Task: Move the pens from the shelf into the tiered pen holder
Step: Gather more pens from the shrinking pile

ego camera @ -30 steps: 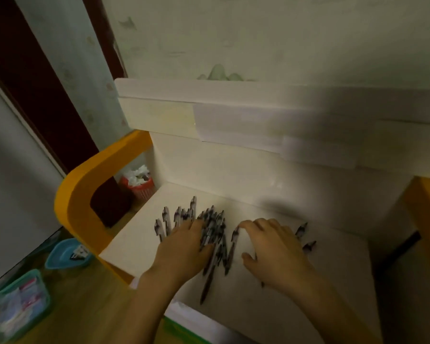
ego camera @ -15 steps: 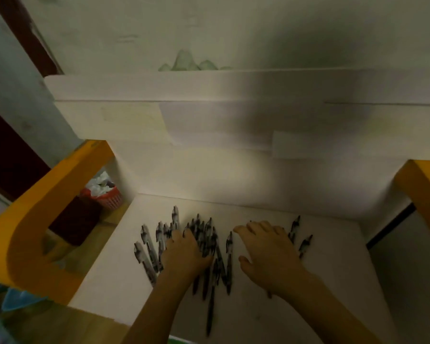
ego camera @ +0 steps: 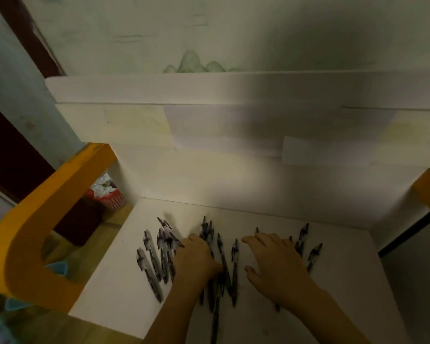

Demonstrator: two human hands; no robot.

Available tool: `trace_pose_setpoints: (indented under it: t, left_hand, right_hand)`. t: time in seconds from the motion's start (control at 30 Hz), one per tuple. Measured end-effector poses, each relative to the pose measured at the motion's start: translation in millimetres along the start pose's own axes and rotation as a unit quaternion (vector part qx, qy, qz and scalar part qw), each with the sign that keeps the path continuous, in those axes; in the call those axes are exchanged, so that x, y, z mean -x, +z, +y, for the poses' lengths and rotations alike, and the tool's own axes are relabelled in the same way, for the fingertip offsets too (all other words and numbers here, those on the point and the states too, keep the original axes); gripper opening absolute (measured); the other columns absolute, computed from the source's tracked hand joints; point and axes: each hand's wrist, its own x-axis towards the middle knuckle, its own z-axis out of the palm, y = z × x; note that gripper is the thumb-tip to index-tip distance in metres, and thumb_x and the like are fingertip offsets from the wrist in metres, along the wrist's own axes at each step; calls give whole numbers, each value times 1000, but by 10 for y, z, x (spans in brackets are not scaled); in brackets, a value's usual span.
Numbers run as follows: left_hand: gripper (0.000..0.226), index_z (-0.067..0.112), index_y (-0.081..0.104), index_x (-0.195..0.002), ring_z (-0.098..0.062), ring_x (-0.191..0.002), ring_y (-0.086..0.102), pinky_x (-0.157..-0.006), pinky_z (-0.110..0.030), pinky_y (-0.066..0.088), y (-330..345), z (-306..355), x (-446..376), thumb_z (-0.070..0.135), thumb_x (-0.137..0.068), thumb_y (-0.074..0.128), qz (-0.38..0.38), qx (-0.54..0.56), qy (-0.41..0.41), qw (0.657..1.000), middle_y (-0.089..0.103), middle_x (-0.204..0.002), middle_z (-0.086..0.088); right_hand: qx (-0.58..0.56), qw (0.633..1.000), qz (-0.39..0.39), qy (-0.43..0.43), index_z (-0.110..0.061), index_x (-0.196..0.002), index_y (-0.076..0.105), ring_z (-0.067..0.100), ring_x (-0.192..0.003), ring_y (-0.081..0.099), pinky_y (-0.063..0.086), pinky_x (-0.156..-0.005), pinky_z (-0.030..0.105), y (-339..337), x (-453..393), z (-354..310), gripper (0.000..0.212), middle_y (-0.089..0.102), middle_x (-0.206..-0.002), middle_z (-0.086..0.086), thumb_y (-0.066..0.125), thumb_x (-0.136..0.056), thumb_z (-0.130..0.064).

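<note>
Both hands are lying palm-down on the white shelf [ego camera: 333,306] in the lower middle of the frame. The left hand [ego camera: 196,259] is resting on a spread of dark pens [ego camera: 157,264], its fingers hidden — I cannot tell their pose. The right hand [ego camera: 276,264] is lying flat, fingers straight and slightly apart, over more pens — gripping none. A red basket [ego camera: 109,197] is sitting at middle left.

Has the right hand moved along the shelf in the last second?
Cannot tell. The camera itself swung, so the whole view shifts. Against the pens and the shelf, the right hand lies flat about where it was, right of the main bunch.
</note>
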Motion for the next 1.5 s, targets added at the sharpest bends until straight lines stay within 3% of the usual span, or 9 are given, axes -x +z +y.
trace_pose_setpoints:
  t: [0.17, 0.43, 0.57, 0.67, 0.73, 0.9, 1.1, 1.27, 1.5]
  left_hand:
    - [60, 11, 39, -115, -17, -83, 54, -68, -27, 47, -20, 28, 4, 37, -74, 75, -10, 34, -1, 999, 50, -98, -2]
    - [57, 7, 33, -120, -16, -82, 56, -67, -24, 49, -34, 1, -71, 23, -83, 72, -72, 117, 8, 990, 50, -91, -2]
    - [50, 0, 31, -129, -10, -75, 53, -56, -18, 44, -75, -77, -116, 13, -91, 61, -95, 151, 18, 984, 48, -85, -1]
    - [45, 0, 33, -129, -16, -84, 56, -65, -23, 48, -75, -128, -106, 14, -94, 57, -101, 153, 27, 983, 53, -94, -6]
    - [40, 1, 37, -126, -14, -78, 54, -61, -22, 46, -76, -148, -93, 16, -94, 56, -102, 155, 31, 982, 53, -90, -4]
    - [26, 7, 41, -114, -9, -69, 49, -53, -21, 39, -77, -164, -77, 21, -96, 52, -75, 166, 47, 982, 50, -82, 0]
    - [19, 16, 44, -100, -11, -70, 56, -56, -23, 46, -96, -196, -19, 29, -92, 57, -11, 200, 60, 978, 56, -82, 1]
    - [17, 15, 60, -89, -13, -67, 59, -64, -30, 52, -310, -101, 58, 31, -94, 56, 29, 244, 121, 962, 64, -76, -3]
    - [11, 29, 54, -107, -6, -68, 59, -56, -21, 45, -782, 171, 389, 35, -98, 52, 69, 332, 267, 902, 63, -80, 6]
  right_hand:
    - [-6, 1000, -10, 3, -34, -148, 23, 20, -138, 28, 24, -113, 37, -10, 5, 24, 59, 32, -150, -5, 45, -94, -45]
    - [-14, 1000, -9, 2, -35, -148, 23, 19, -138, 28, 24, -113, 36, -7, 34, 79, 58, 31, -151, -7, 43, -95, -46]
    - [-21, 1000, -10, 4, -34, -148, 25, 19, -138, 29, 25, -114, 36, 11, 51, 98, 57, 33, -151, -6, 44, -95, -45]
    - [-19, 1000, -7, 3, -34, -148, 25, 18, -137, 30, 26, -113, 36, 10, 63, 91, 57, 34, -149, -7, 43, -95, -45]
    - [-18, 1000, -6, 4, -34, -148, 25, 18, -136, 31, 26, -112, 35, 9, 66, 84, 57, 34, -148, -7, 43, -95, -45]
    - [-26, 1000, -1, 4, -34, -147, 26, 17, -136, 30, 25, -113, 35, -8, 88, 68, 55, 33, -149, -8, 42, -96, -44]
    - [-25, 999, 24, 17, -32, -146, 31, 18, -133, 34, 27, -111, 35, -46, 111, 72, 55, 38, -145, -7, 45, -95, -41]
    - [-3, 997, 59, 56, -24, -132, 54, 26, -114, 57, 44, -97, 42, -216, 175, 29, 52, 58, -125, -1, 63, -83, -37]
    - [21, 985, 139, 100, -29, -140, 43, 19, -126, 45, 34, -106, 34, -687, 443, -32, 51, 49, -138, -5, 50, -91, -41]
